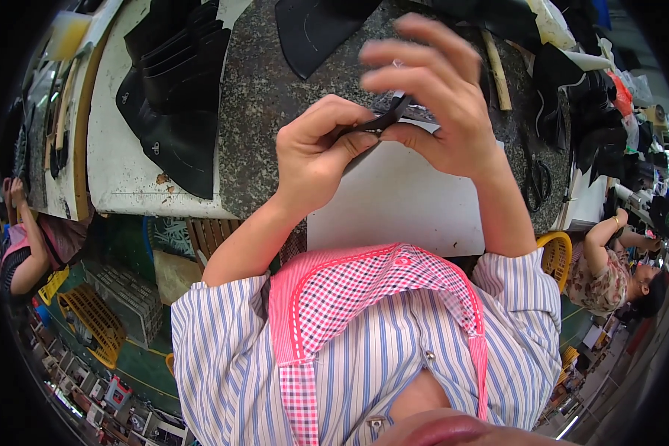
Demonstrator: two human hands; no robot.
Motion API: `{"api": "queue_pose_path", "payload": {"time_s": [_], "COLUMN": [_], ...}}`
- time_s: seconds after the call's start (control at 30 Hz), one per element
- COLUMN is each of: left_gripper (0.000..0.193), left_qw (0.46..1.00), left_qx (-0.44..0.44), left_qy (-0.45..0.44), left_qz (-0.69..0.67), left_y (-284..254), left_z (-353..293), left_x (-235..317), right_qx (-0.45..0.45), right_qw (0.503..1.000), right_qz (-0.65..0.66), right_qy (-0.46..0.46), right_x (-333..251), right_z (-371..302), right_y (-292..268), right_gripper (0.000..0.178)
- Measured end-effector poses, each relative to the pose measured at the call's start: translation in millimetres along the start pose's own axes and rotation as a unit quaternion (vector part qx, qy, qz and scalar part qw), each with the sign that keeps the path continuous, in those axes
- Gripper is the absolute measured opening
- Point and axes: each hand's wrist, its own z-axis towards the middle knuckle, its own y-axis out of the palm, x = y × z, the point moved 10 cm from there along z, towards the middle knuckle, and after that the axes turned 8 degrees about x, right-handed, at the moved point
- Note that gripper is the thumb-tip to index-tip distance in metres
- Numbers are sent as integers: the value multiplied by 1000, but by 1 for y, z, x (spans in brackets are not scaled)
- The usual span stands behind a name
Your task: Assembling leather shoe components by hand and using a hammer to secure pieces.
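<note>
Left fingers (340, 113): closed, thumb and forefinger pinching a narrow black piece (395, 114), smooth and leather-like, bent upward at its right end.
Right fingers (426, 80): spread, raised and blurred above the same piece, thumb against its edge; whether they grip it cannot be told.
White sheet (415, 201): one, flat, below the fingers and toward the body.
Desk (254, 111): one, speckled grey, beneath and around both hands.
Black panel (320, 36): one, flat, curved-edged, beyond the left fingers.
Wooden handle (497, 73): one, pale, just right of the right fingers.
Scissors (542, 183): one pair, dark-handled, farther right of the right fingers and nearer the body.
Black cut pieces (178, 111): a pile, overlapping, well left of the left fingers, on a white surface (123, 175).
Yellow basket (557, 259): one, right of the fingers and lower, beside the right sleeve.
</note>
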Motion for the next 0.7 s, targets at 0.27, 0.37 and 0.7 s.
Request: {"api": "queue_pose_path", "payload": {"time_s": [0.27, 0.37, 0.7], "left_gripper": [22, 23, 16], "left_qw": [926, 908, 980], "left_qx": [88, 77, -52], "left_qy": [341, 383, 55], "left_qz": [139, 150, -185], "left_y": [-5, -2, 5], "left_z": [-13, -15, 6], "left_x": [61, 64, 12], "right_qx": [-84, -24, -15], "right_qw": [848, 815, 915], "right_qz": [433, 475, 399], "right_qy": [294, 330, 53], "right_x": [23, 22, -15], "right_z": [-27, -39, -6], "right_y": [44, 42, 12], "right_gripper": [16, 19, 25]}}
